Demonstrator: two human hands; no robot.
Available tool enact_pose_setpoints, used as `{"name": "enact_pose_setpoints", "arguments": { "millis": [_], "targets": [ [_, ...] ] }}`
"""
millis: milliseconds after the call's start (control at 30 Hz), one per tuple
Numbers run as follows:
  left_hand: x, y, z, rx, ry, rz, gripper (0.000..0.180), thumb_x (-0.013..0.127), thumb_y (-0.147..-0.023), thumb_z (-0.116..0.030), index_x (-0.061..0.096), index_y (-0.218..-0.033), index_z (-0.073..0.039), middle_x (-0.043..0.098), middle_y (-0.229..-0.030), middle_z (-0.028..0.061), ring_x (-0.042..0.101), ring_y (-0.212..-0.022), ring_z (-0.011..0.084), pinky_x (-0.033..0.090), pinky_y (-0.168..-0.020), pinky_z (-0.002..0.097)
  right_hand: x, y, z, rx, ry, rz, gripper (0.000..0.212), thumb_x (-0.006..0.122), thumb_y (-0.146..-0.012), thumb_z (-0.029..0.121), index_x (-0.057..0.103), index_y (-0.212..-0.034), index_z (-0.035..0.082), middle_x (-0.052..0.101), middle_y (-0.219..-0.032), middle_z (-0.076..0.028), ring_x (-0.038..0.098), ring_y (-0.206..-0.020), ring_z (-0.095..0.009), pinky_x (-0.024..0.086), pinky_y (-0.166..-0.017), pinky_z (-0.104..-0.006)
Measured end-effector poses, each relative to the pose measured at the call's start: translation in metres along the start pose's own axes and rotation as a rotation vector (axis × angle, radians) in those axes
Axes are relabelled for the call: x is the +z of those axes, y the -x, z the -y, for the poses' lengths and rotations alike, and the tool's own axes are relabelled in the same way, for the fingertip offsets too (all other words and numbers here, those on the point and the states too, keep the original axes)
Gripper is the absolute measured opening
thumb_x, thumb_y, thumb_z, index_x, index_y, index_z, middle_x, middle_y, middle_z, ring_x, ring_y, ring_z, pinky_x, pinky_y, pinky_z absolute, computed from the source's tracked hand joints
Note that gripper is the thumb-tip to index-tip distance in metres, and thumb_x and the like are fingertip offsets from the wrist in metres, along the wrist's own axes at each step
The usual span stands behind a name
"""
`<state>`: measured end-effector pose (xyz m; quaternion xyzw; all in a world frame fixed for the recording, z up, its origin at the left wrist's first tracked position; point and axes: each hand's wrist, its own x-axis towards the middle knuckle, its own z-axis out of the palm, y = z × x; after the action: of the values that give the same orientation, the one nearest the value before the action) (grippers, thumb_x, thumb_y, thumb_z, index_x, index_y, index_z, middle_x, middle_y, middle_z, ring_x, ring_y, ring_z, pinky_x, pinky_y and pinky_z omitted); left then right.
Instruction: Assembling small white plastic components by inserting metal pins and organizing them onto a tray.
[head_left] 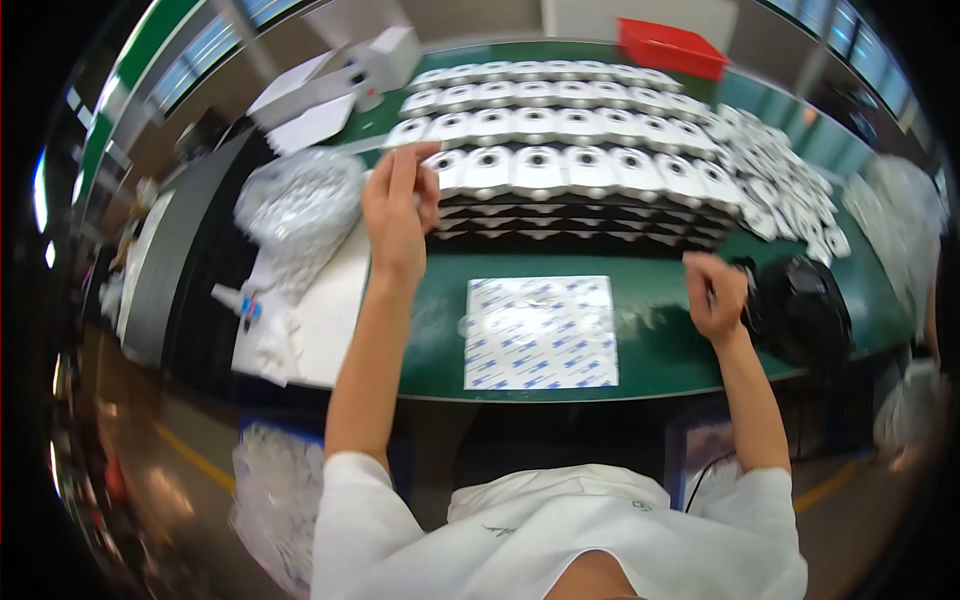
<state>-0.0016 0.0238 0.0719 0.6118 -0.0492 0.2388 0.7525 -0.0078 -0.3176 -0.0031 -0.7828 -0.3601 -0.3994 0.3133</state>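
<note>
My left hand (398,215) is raised at the left end of the front row of white plastic parts (537,172), fingers bent and drawn together. Whatever sits between those fingers is hidden. The parts are rounded, each with a dark round hole, and stand in several rows on stacked black trays (580,228). On the right, my right hand (716,297) is curled closed above the green table, beside a black bag-like object (803,308); I cannot make out what it holds. Between my forearms lies a white sheet with blue print (541,333), flat near the table's front edge.
Loose white parts (770,175) are heaped at the right. A red bin (672,47) stands at the far right corner. At the left lie a clear plastic bag of small items (300,205), a small bottle (237,300) and white boxes (300,88). Another plastic bag (893,225) hangs far right.
</note>
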Motion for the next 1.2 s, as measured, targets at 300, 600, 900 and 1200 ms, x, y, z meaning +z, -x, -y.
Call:
{"name": "enact_pose_setpoints", "arguments": {
  "millis": [300,600,900,1200],
  "targets": [
    [-0.191,-0.136,0.009,0.144,-0.862,-0.430,0.023,0.058,-0.079,-0.020,0.063,-0.092,-0.002,0.060,-0.069,0.0031,0.050,-0.056,0.0097,0.039,-0.051,0.0252,0.019,-0.001,0.018,0.082,-0.241,0.483,0.011,0.058,-0.073,0.004,0.057,-0.062,0.004,0.047,-0.050,-0.008,0.047,-0.044,-0.024,0.033,-0.042,-0.0319],
    [-0.237,-0.125,-0.044,-0.220,-0.764,-0.165,0.031,0.052,-0.082,-0.024,0.059,-0.105,-0.005,0.060,-0.107,0.0083,0.056,-0.095,0.0234,0.042,-0.085,0.0371,0.021,0.002,0.009,0.171,-0.309,0.469,0.017,0.051,-0.079,0.005,0.059,-0.064,0.002,0.046,-0.050,-0.008,0.044,-0.044,-0.022,0.031,-0.043,-0.0314],
    [-0.355,-0.024,-0.105,0.003,-2.442,-0.863,0.087,0.036,-0.074,-0.073,0.051,-0.114,0.003,0.054,-0.114,0.0217,0.051,-0.107,0.0355,0.042,-0.088,0.0412,0.019,0.009,0.010,0.180,-0.282,0.490,0.024,0.046,-0.085,0.006,0.057,-0.064,-0.001,0.045,-0.050,-0.008,0.043,-0.043,-0.018,0.029,-0.043,-0.0292],
    [-0.336,-0.003,-0.123,-0.053,-2.372,-0.333,0.049,0.049,-0.083,-0.049,0.064,-0.077,-0.002,0.065,-0.077,0.0138,0.063,-0.076,0.0303,0.051,-0.066,0.0375,0.021,0.013,0.010,0.202,-0.342,0.489,0.025,0.045,-0.087,0.006,0.054,-0.065,-0.003,0.045,-0.052,-0.009,0.042,-0.043,-0.016,0.028,-0.043,-0.0278]
  ]
}}
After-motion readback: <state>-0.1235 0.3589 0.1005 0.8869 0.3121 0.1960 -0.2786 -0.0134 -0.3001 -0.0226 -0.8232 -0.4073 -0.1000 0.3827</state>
